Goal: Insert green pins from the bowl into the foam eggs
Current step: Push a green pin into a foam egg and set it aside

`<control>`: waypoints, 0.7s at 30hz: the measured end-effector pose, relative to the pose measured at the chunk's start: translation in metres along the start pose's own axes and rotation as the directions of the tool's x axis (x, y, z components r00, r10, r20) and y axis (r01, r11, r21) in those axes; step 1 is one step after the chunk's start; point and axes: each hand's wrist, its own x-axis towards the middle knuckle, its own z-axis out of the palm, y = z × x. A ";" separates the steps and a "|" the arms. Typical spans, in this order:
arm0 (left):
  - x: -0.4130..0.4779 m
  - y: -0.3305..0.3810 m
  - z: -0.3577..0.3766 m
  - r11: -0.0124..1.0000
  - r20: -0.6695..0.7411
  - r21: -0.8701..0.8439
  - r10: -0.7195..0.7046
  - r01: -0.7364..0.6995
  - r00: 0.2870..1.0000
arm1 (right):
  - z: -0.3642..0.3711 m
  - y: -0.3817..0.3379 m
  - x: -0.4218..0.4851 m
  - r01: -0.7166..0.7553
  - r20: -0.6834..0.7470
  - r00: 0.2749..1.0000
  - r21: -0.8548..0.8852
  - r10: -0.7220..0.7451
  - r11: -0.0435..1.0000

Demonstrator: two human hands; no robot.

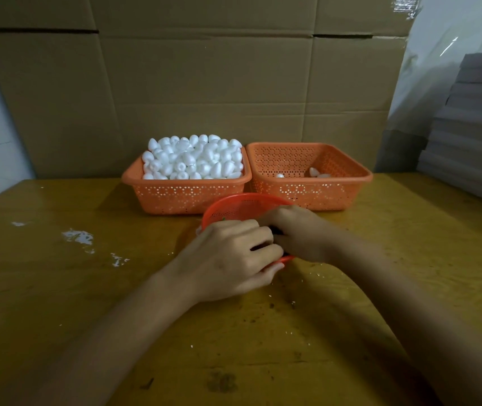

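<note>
Spanning the background, cardboard (204, 83) stands behind a table (58, 288), with stacked grey sheets (474, 127) at the right edge. Two orange baskets sit side by side, touching, at the far side of the table. The full basket (187, 197) is heaped above its rim with white eggs (192, 156). The sparse basket (336, 189) holds only a few eggs (317, 172) on its floor. Whether these carry pins is too small to tell.

Just in front of the baskets, between them, lies the red bowl (233, 206), largely covered by both hands. The left hand (231, 256) lies across the near part of the bowl, fingers curled, thumb at the near rim. Whether it grips the rim or holds something beneath cannot be told. The right hand (298, 232) reaches in from the right, its fingers curled and hidden behind the left. What it pinches, if anything, cannot be told. The two hands meet over the bowl.

A green fleck (223, 219), probably a pin, shows at the far edge of the left hand, inside the bowl. White crumbs (78, 237) are scattered on the table to the left.

Judged from the two baskets, the task is at an early stage: a few eggs appear set aside, and the heap remains.
</note>
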 end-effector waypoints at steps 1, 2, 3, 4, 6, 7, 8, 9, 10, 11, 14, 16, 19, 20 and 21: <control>0.000 -0.001 -0.001 1.000 -0.033 0.013 -0.011 0.012 0.999 | 0.000 0.002 0.000 -0.004 -0.005 1.000 0.015 0.004 1.000; 0.001 -0.003 -0.002 0.998 -0.073 0.017 -0.051 0.052 0.996 | 0.000 0.003 -0.001 0.004 -0.016 1.000 0.033 -0.003 0.999; 0.001 -0.006 -0.005 0.993 -0.118 0.019 -0.111 0.114 0.987 | 0.000 0.005 -0.001 -0.005 -0.019 1.000 0.043 0.005 0.999; 0.001 -0.011 -0.007 0.983 -0.162 0.024 -0.178 0.184 0.971 | -0.001 0.006 0.000 -0.013 -0.015 1.000 0.047 0.013 0.999; -0.001 -0.024 -0.012 0.951 -0.226 0.030 -0.294 0.308 0.929 | -0.001 0.007 0.003 -0.036 0.010 0.999 0.011 0.036 0.999; -0.003 -0.032 -0.015 0.936 -0.239 0.027 -0.336 0.352 0.911 | 0.000 0.006 0.004 -0.046 0.023 0.999 0.004 0.046 0.999; -0.005 -0.040 -0.017 0.922 -0.242 0.028 -0.369 0.386 0.898 | -0.001 0.006 0.005 -0.054 0.027 0.998 0.004 0.054 0.999; -0.007 -0.047 -0.018 0.907 -0.236 0.042 -0.398 0.419 0.886 | -0.002 0.005 0.005 -0.061 0.030 0.998 0.007 0.061 0.998; -0.007 -0.055 -0.018 0.887 -0.226 0.067 -0.433 0.457 0.873 | -0.002 0.006 0.005 -0.069 0.026 0.997 0.021 0.069 0.997; -0.007 -0.061 -0.019 0.860 -0.212 0.092 -0.476 0.502 0.854 | -0.002 0.006 0.005 -0.079 0.020 0.997 0.038 0.078 0.996; 0.002 -0.082 -0.016 0.753 -0.083 0.093 -0.646 0.651 0.759 | -0.001 0.007 0.005 -0.086 -0.001 0.996 0.069 0.086 0.994; 0.010 -0.098 -0.015 0.705 0.160 0.089 -0.707 0.704 0.688 | -0.001 0.007 0.005 -0.081 0.003 0.997 0.081 0.081 0.993; 0.021 -0.116 -0.016 0.712 0.462 0.079 -0.646 0.697 0.607 | -0.002 0.007 0.006 -0.078 0.014 0.997 0.094 0.077 0.992; 0.025 -0.120 -0.015 0.698 0.490 0.072 -0.647 0.713 0.584 | -0.002 0.007 0.006 -0.072 0.013 0.997 0.097 0.071 0.993; 0.028 -0.124 -0.013 0.681 0.498 0.076 -0.659 0.729 0.564 | -0.001 0.007 0.006 -0.060 0.007 0.998 0.098 0.060 0.993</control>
